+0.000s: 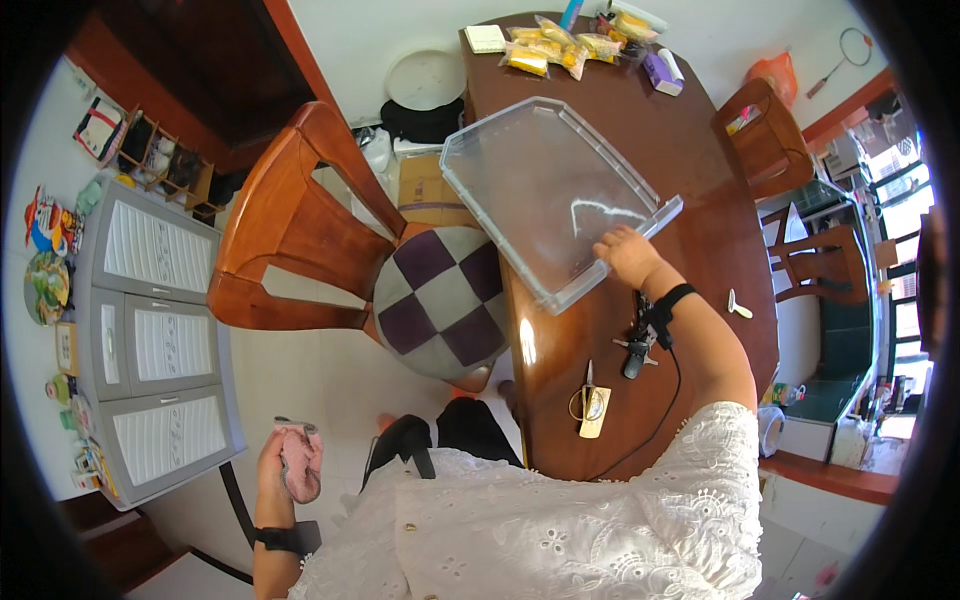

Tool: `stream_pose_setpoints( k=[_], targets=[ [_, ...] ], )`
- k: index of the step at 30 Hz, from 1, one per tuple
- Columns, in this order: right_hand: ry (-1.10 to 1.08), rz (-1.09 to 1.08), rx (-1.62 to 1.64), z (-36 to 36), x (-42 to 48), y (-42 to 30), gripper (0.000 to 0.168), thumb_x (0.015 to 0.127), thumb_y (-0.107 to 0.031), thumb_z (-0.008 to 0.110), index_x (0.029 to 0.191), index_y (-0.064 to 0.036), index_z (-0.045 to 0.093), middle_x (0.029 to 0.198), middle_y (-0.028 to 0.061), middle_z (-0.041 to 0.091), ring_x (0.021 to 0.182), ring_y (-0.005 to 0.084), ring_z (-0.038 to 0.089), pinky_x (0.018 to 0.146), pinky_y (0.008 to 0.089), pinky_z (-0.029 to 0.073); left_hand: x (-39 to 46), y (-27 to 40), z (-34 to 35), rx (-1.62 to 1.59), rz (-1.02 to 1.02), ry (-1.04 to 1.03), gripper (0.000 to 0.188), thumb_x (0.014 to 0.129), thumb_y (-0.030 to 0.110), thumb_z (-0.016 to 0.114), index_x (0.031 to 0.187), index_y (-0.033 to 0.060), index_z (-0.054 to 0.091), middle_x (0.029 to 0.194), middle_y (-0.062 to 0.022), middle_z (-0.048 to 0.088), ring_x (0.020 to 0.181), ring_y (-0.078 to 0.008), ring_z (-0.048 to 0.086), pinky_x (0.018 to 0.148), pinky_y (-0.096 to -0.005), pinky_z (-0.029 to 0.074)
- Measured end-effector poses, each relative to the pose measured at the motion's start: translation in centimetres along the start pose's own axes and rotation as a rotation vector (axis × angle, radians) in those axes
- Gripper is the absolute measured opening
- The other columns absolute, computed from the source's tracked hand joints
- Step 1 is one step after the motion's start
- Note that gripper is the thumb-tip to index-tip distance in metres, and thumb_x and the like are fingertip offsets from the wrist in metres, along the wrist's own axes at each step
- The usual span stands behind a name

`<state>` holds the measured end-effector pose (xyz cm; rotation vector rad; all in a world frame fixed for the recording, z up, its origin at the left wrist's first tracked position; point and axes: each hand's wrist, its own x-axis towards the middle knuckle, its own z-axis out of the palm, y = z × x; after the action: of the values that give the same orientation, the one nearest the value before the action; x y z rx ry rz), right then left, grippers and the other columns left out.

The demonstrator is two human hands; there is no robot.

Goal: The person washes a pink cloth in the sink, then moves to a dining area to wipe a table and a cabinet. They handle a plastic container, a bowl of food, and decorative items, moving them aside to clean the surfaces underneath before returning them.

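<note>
My left hand point(274, 457), low at the left and away from the table, holds a bunched pink cloth point(301, 461) with a grey edge. My right hand point(628, 256) grips the near edge of a large clear plastic lid or shallow tray point(540, 172) over the dining table. Its left part reaches past the table's edge, towards the chair. Below my right wrist lie a bunch of keys point(637, 356) and scissors point(589, 375) beside a small yellowish card or packet point(594, 412). A white razor-like tool point(739, 304) lies to the right.
A wooden chair point(300, 217) with a checkered round seat point(442, 300) stands left of the brown table point(705, 262). Yellow packaged items point(544, 49), a notepad point(485, 39) and a purple tissue pack point(663, 73) are at the far end. A cardboard box point(427, 187) sits beyond the chair; a grey cabinet point(161, 292) stands far left.
</note>
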<state>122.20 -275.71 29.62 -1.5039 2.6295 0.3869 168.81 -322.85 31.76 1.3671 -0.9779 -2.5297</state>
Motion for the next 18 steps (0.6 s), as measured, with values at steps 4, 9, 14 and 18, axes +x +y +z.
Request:
stream_pose_setpoints(
  k=[4, 9, 14, 18],
  targets=[
    [0.092, -0.023, 0.272, -2.1, -0.6, -4.5, 0.020, 0.071, -0.013, 0.066, 0.086, -0.011, 0.053, 0.079, 0.0086, 0.057, 0.081, 0.0294, 0.061, 0.071, 0.0414, 0.048, 1.0, 0.1, 2.4, 0.019, 0.007, -0.007, 0.018, 0.094, 0.018, 0.046, 0.088, 0.0033, 0.055, 0.079, -0.0091, 0.058, 0.074, -0.0213, 0.057, 0.071, -0.0318, 0.051],
    [0.269, -0.001, 0.455, -5.8, -0.9, -8.2, 0.024, 0.074, -0.020, 0.067, 0.090, -0.010, 0.052, 0.078, 0.0075, 0.057, 0.079, 0.0304, 0.060, 0.067, 0.0413, 0.049, 2.3, 0.7, 2.4, 0.401, 0.123, -0.160, 0.018, 0.094, 0.018, 0.044, 0.091, 0.0047, 0.056, 0.083, -0.0087, 0.060, 0.076, -0.0202, 0.058, 0.071, -0.0317, 0.050],
    [0.341, 0.067, 0.530, -8.4, -1.2, -9.7, 0.028, 0.075, -0.023, 0.068, 0.094, -0.011, 0.053, 0.082, 0.0065, 0.060, 0.082, 0.0304, 0.060, 0.067, 0.0415, 0.049, 2.5, 0.7, 3.5, 0.357, 0.028, -0.158, 0.016, 0.092, 0.016, 0.044, 0.093, 0.0055, 0.056, 0.085, -0.0075, 0.061, 0.077, -0.0192, 0.059, 0.071, -0.0310, 0.050],
    [0.379, 0.096, 0.580, -9.3, -2.0, -11.1, 0.029, 0.075, -0.025, 0.070, 0.093, -0.009, 0.052, 0.081, 0.0084, 0.060, 0.081, 0.0321, 0.060, 0.066, 0.0422, 0.048, 2.6, 0.5, 4.0, 0.309, 0.052, -0.116, 0.015, 0.091, 0.013, 0.044, 0.098, 0.0054, 0.055, 0.089, -0.0074, 0.061, 0.079, -0.0201, 0.060, 0.071, -0.0314, 0.052]
  ],
)
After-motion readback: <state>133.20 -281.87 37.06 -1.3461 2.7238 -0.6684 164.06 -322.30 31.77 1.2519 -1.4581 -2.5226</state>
